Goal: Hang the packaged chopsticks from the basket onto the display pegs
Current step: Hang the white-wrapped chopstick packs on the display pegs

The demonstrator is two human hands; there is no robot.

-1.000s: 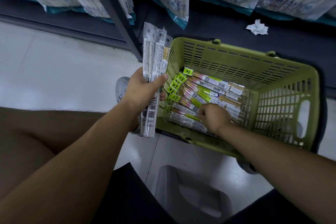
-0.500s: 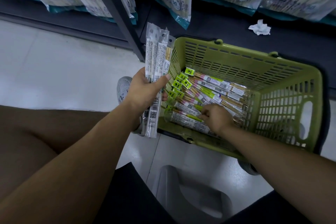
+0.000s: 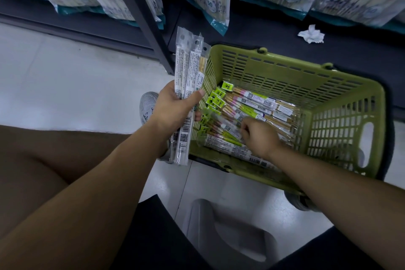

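I note L hand (image 3: 175, 107) clamps packs (image 3: 186, 68) upright, thumb across, holes up (peg-ready, I judge); R hand (image 3: 260, 138) fingers curl, pinching next pack (image 3: 225, 126) in basket (image 3: 306, 59).

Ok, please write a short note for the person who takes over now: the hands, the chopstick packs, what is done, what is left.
Left hand grips a bunch of clear chopstick packs, upright, beside the green basket, at its left wall.
Right hand is inside the basket and pinches one pack, blurred, at the pile of packs.
Done: a few packs gathered in the left hand.
Left: many packs lie in the basket; hang all on the pegs, which are not in view.
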